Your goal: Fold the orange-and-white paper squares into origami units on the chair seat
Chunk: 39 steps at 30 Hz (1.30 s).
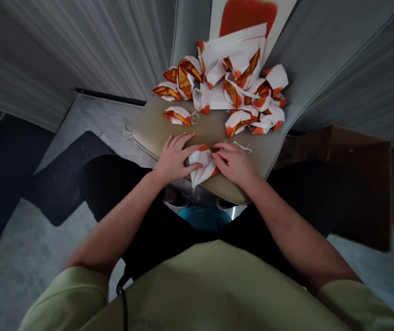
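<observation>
A partly folded sheet of joss paper (pixel 201 169), white with orange-red patches, lies at the front of a padded chair seat (pixel 148 124). My left hand (pixel 176 156) holds its left side, the thumb across the paper and the index finger along the back edge; the other fingers are spread on the seat. On the right side, my right hand (pixel 233 161) pinches the paper's edge between thumb and fingertips. Just beyond my left hand sits a finished-looking paper ingot (pixel 177 116) with a gold inside. A thin whitish strip (pixel 243 147) lies beside my right hand.
Several folded paper ingots (pixel 185 82) are heaped toward the chair back, some on a stack of flat paper sheets (pixel 238 41). A curled strip (pixel 195 118) lies on the seat. An open cardboard box (pixel 355 184) stands at right, a dark mat (pixel 65 179) on the floor at left.
</observation>
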Motion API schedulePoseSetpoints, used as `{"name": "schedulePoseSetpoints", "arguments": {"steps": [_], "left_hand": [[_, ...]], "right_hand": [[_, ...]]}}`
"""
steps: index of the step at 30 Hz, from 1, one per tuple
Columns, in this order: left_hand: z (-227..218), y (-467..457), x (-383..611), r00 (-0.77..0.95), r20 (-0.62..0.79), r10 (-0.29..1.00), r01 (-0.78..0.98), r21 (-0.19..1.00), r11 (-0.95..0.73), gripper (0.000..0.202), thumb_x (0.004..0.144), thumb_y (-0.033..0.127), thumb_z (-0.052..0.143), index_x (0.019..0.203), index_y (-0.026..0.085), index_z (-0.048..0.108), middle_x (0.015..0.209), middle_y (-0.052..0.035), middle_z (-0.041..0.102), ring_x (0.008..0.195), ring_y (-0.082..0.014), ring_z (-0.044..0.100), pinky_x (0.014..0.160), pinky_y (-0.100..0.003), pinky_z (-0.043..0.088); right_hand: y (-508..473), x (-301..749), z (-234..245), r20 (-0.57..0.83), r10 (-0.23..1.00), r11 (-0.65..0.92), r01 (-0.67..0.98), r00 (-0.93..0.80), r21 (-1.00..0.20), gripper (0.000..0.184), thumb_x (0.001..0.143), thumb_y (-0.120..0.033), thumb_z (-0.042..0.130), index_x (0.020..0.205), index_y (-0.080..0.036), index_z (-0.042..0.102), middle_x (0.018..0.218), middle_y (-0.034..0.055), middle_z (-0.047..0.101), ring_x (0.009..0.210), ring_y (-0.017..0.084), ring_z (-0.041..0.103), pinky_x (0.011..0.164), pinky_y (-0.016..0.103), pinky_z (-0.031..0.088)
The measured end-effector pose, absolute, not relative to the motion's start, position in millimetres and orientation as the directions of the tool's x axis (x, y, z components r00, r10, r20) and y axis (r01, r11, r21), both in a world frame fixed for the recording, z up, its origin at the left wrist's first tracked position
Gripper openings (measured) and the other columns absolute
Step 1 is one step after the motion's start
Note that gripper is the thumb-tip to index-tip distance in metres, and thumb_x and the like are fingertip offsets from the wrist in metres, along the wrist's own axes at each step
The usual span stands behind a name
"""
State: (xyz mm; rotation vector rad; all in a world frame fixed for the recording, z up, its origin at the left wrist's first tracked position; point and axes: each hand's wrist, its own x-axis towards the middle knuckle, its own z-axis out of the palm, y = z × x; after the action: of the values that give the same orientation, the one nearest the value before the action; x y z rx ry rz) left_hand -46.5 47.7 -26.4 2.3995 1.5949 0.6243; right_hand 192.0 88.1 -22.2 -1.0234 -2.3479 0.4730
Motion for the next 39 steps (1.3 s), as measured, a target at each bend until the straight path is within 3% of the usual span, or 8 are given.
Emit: {"name": "schedulePoseSetpoints", "arguments": {"steps": [4,8,14,19,22,27,34,39], "left_hand": [[-20.5,58.7,-55.0,0.426,0.123,0.896,0.822,0.362,-0.441,0.065,0.082,0.064,0.076,0.139,0.036,0.064,0.162,-0.0096,0.046,0.151,-0.0388,0.039,0.124,-0.065,0.025],[-17.3,64.9,-55.4,0.443,0.112,0.890,0.816,0.360,-0.452,0.067,0.080,0.064,0.077,0.139,0.035,0.064,0.161,-0.0098,0.047,0.151,-0.0385,0.039,0.124,-0.065,0.025],[-21.2,65.5,-51.7,0.422,0.176,0.890,0.810,0.367,-0.457,0.069,0.080,0.071,0.074,0.137,0.032,0.067,0.157,-0.0108,0.052,0.147,-0.0386,0.045,0.124,-0.064,0.026],[-27.9,66.7,-53.8,0.419,0.226,0.879,0.809,0.347,-0.475,0.062,0.086,0.072,0.066,0.132,0.030,0.070,0.155,-0.0101,0.055,0.144,-0.0363,0.048,0.123,-0.060,0.028],[-30.3,68.7,-54.8,0.426,0.286,0.859,0.800,0.324,-0.504,0.054,0.090,0.068,0.063,0.127,0.030,0.072,0.146,-0.0088,0.063,0.138,-0.0335,0.054,0.122,-0.058,0.030],[-28.0,69.6,-54.5,0.416,0.437,0.798,0.774,0.290,-0.562,0.035,0.095,0.059,0.063,0.112,0.031,0.077,0.125,-0.0052,0.074,0.119,-0.0265,0.065,0.115,-0.051,0.037],[-23.4,66.1,-53.0,0.445,0.510,0.736,0.728,0.273,-0.629,0.034,0.098,0.053,0.062,0.116,0.027,0.074,0.120,-0.0064,0.076,0.110,-0.0228,0.069,0.097,-0.040,0.047],[-25.3,66.3,-51.8,0.444,0.533,0.720,0.719,0.268,-0.642,0.023,0.101,0.045,0.060,0.108,0.030,0.076,0.112,-0.0033,0.078,0.105,-0.0202,0.069,0.091,-0.038,0.046]], "right_hand": [[87.0,194.1,-24.5,0.329,0.757,0.647,0.579,-0.564,-0.496,0.028,0.099,-0.026,0.054,0.089,-0.019,0.079,0.115,0.0105,0.078,0.102,0.024,0.071,0.096,0.044,0.055],[86.4,194.1,-25.8,0.345,0.752,0.655,0.576,-0.562,-0.488,0.027,0.100,-0.028,0.054,0.093,-0.020,0.079,0.115,0.0101,0.078,0.101,0.024,0.070,0.096,0.045,0.055],[84.1,193.8,-21.9,0.388,0.709,0.704,0.560,-0.589,-0.436,0.025,0.101,-0.031,0.056,0.106,-0.017,0.077,0.111,0.0101,0.076,0.098,0.024,0.069,0.092,0.040,0.054],[81.6,189.7,-16.6,0.313,0.709,0.705,0.629,-0.632,-0.328,0.037,0.096,-0.043,0.066,0.126,-0.022,0.072,0.113,0.0099,0.072,0.099,0.026,0.067,0.090,0.040,0.053],[80.8,186.7,-15.2,0.307,0.709,0.705,0.648,-0.635,-0.289,0.036,0.098,-0.046,0.063,0.123,-0.023,0.073,0.110,0.0094,0.072,0.095,0.025,0.066,0.086,0.039,0.052],[81.7,183.5,-17.6,0.341,0.711,0.700,0.668,-0.615,-0.253,0.026,0.102,-0.038,0.058,0.115,-0.025,0.076,0.101,0.0061,0.074,0.089,0.022,0.067,0.082,0.035,0.050],[83.7,183.3,-20.2,0.362,0.705,0.703,0.668,-0.609,-0.245,0.022,0.100,-0.028,0.059,0.110,-0.022,0.078,0.100,0.0066,0.076,0.086,0.022,0.067,0.078,0.035,0.051],[82.2,183.4,-17.0,0.358,0.708,0.705,0.643,-0.609,-0.299,0.029,0.099,-0.037,0.061,0.119,-0.021,0.075,0.108,0.0085,0.075,0.092,0.024,0.068,0.082,0.038,0.053]]}}
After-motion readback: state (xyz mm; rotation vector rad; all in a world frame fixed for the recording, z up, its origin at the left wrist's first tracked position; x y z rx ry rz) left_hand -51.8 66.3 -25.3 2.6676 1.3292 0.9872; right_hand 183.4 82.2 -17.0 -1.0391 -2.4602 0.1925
